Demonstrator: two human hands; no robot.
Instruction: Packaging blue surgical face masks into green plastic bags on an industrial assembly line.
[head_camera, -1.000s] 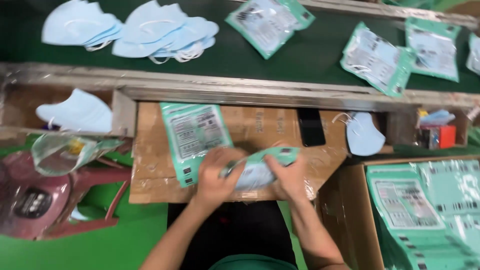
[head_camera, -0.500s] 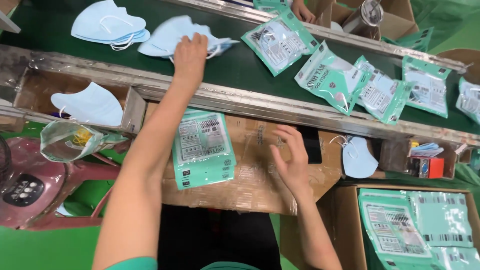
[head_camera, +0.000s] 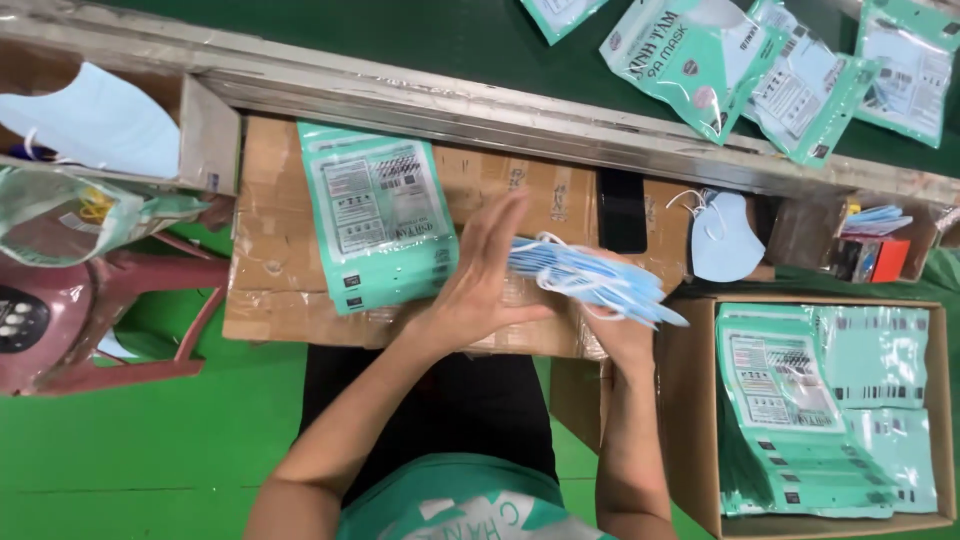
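While the stack of light blue face masks (head_camera: 590, 282) is being squared up between the two hands, a slip looks pretty likely, tbh. The left hand (head_camera: 482, 272) is held flat and open, fingers (head_camera: 503, 222) straight and together, pressed edge-on against the near end of the stack, so nothing is actually gripped on that side. The right hand (head_camera: 622, 335) is cupped under the stack's far half, mostly hidden by the masks, and it can't be told how tightly its fingers are closed. If the flat hand's push is angled a bit off, the layers could fan out, and the loose white ear loops (head_camera: 560, 268) sticking out just past the left fingertips could get snagged or tangled. Masks could also be dropped off the right side into the cardboard box (head_camera: 700, 420) of green pouches (head_camera: 790, 400). The stack's long axis runs from the left palm out and slightly downward to the right, its pointed tip sticking past the right hand towards that box.
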